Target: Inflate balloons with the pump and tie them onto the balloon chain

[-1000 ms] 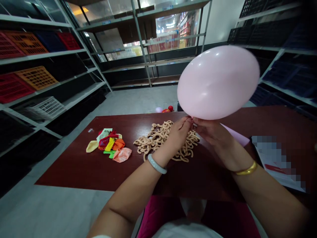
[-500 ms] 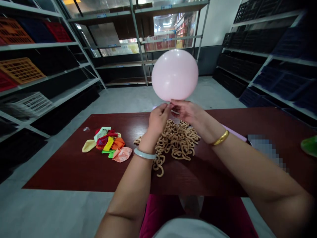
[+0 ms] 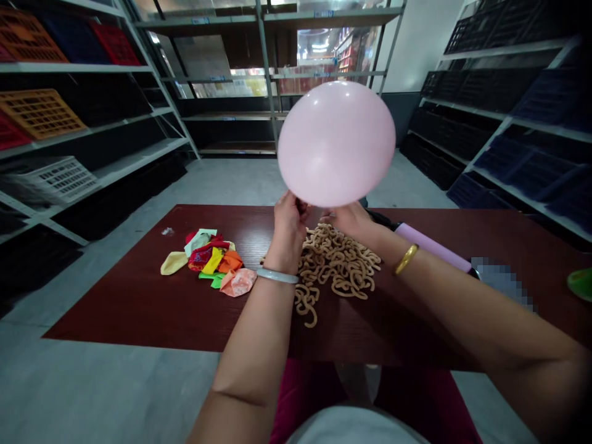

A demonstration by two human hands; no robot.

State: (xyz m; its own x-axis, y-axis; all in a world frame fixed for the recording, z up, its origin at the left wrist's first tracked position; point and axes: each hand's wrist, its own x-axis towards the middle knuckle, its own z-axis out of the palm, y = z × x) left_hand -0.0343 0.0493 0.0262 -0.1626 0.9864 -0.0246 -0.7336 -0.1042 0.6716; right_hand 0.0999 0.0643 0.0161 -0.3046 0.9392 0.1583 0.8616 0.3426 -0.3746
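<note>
A large inflated pink balloon [image 3: 337, 145] stands above the table's far edge, between me and the shelves. My left hand [image 3: 290, 217] is closed at its lower left side, fingers curled and partly hidden. Under the balloon's bottom, my right hand [image 3: 350, 219] is closed too, its fingertips turned toward the left hand. The balloon's neck is out of sight behind its body and my fingers. Below my hands lies a pile of tan, curled, ring-like pieces [image 3: 340, 265]. Left of them is a heap of limp, uninflated balloons [image 3: 215, 262] in several colours.
A pink tube-shaped thing with dark ends [image 3: 432, 246] lies behind my right forearm on the dark red table [image 3: 139, 308]. A green object [image 3: 580, 285] is at the right edge. Shelves with crates [image 3: 41, 114] stand around the table.
The balloon looks larger and nearer, and has shifted slightly right. My hands have moved a little apart and lower beneath it. The view has turned slightly left.
</note>
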